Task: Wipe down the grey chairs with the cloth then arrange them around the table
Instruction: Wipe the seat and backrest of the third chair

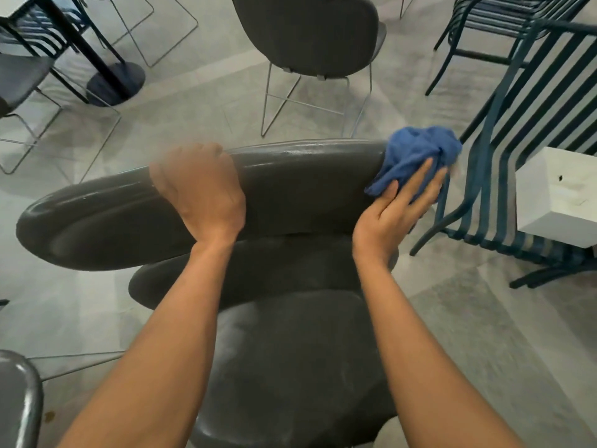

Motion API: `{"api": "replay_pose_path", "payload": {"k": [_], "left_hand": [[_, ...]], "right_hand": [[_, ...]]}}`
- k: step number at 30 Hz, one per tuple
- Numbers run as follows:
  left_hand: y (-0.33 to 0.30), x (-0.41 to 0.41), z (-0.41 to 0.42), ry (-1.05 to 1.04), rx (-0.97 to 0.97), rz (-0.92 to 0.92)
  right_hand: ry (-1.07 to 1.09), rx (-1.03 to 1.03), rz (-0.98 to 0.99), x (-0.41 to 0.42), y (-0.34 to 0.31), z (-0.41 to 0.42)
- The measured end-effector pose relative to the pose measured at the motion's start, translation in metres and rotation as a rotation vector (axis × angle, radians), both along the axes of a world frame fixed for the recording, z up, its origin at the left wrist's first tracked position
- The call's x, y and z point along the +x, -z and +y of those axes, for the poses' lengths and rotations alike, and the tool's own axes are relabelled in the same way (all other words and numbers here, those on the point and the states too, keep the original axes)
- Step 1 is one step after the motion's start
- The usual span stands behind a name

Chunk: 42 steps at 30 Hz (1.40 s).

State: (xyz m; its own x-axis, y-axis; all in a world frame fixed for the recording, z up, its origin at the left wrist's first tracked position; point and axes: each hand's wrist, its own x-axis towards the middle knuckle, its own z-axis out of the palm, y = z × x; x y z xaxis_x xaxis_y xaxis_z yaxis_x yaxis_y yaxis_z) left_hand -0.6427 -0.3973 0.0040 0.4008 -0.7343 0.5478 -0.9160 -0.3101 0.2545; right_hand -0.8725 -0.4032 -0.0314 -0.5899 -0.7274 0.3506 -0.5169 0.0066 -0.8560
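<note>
Grey chair (290, 367) sits right below the camera, seat toward the viewer, backrest top edge running left to right across mid-frame. All positions below are relative to this chair.

Left hand (202, 192) on the backrest top edge, slightly left of centre. Grip: fingers curled over the rim to the far side, thumb on the near face, holding the backrest.

Right hand (399, 206) at the backrest's right end. Grip: fingers straight and flat, pressing the blue cloth (416, 153) against the backrest end. Cloth is bunched, most of it sticking out past the fingertips, touching the chair's edge.

Near left of the chair: part of another grey chair (16, 399), only its rim in view.

Right of the chair: white block (555, 195) at the frame edge, with dark teal slatted chairs (523, 124) behind and under it.

Straight beyond the backrest: a second grey chair (307, 33) on wire legs, back facing the camera, well apart.

Far left beyond that: surface on a black pedestal base (114, 84), with more dark chairs around it. Floor (193, 101) is pale grey tile.
</note>
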Motion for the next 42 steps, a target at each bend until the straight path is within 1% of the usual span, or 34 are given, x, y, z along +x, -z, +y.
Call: {"api": "replay_pose_path", "payload": {"k": [2,3,4,5,7,10,13,15,18,22,24,26,28,30,32,34,36,37,39,42], "left_hand": [[0.001,0.0,0.0,0.004,-0.002,0.004],[0.001,0.0,0.0,0.004,0.0,0.006],[0.001,0.0,0.0,0.004,0.003,0.006],[0.001,0.0,0.0,0.004,0.004,0.008],[0.001,0.001,-0.001,0.016,-0.002,0.014],[0.001,0.002,-0.001,0.032,-0.019,0.025],[0.003,0.003,0.001,0.035,-0.027,0.023],[0.004,0.005,0.001,0.044,-0.032,0.017],[0.003,0.005,0.001,0.052,-0.034,0.015],[0.004,0.005,0.0,0.058,-0.043,0.011],[0.005,0.006,-0.001,0.057,-0.044,0.004],[0.006,0.006,-0.002,0.051,-0.054,-0.007],[0.008,0.006,-0.002,0.046,-0.064,-0.024],[0.008,0.006,-0.002,0.041,-0.067,-0.031],[0.009,0.007,-0.002,0.037,-0.075,-0.041],[0.01,0.007,-0.003,0.038,-0.084,-0.051],[0.012,0.007,-0.003,0.037,-0.1,-0.056],[0.013,0.007,-0.003,0.031,-0.112,-0.066],[0.016,0.009,-0.004,0.015,-0.139,-0.092],[0.017,0.008,-0.006,0.018,-0.177,-0.111]], "right_hand": [[0.073,0.032,-0.28,0.017,-0.01,0.003],[0.102,0.045,-0.37,0.025,-0.015,0.003],[0.118,0.058,-0.409,0.031,-0.017,0.003],[0.112,0.075,-0.396,0.035,-0.019,0.003],[0.04,0.098,-0.248,0.036,-0.013,0.009],[-0.109,0.089,0.131,0.033,0.006,0.021],[-0.246,-0.045,0.429,0.034,0.013,0.02],[-0.303,-0.097,0.609,0.026,0.025,0.018],[-0.404,-0.063,0.815,-0.001,0.052,0.029],[-0.591,0.078,1.168,-0.037,0.081,0.04],[-0.629,0.056,1.275,-0.053,0.079,0.032],[-0.651,0.012,1.341,-0.068,0.069,0.026],[-0.637,-0.035,1.36,-0.075,0.057,0.025],[-0.568,-0.09,1.28,-0.07,0.039,0.019],[-0.487,-0.146,1.126,-0.057,0.015,0.005],[-0.465,-0.179,1.005,-0.045,-0.002,-0.008],[-0.48,-0.217,0.971,-0.037,-0.002,-0.01],[-0.486,-0.248,0.988,-0.035,0.004,-0.009],[-0.523,-0.318,1.084,-0.036,0.02,-0.009],[-0.632,-0.352,1.316,-0.044,0.048,-0.01]]}}
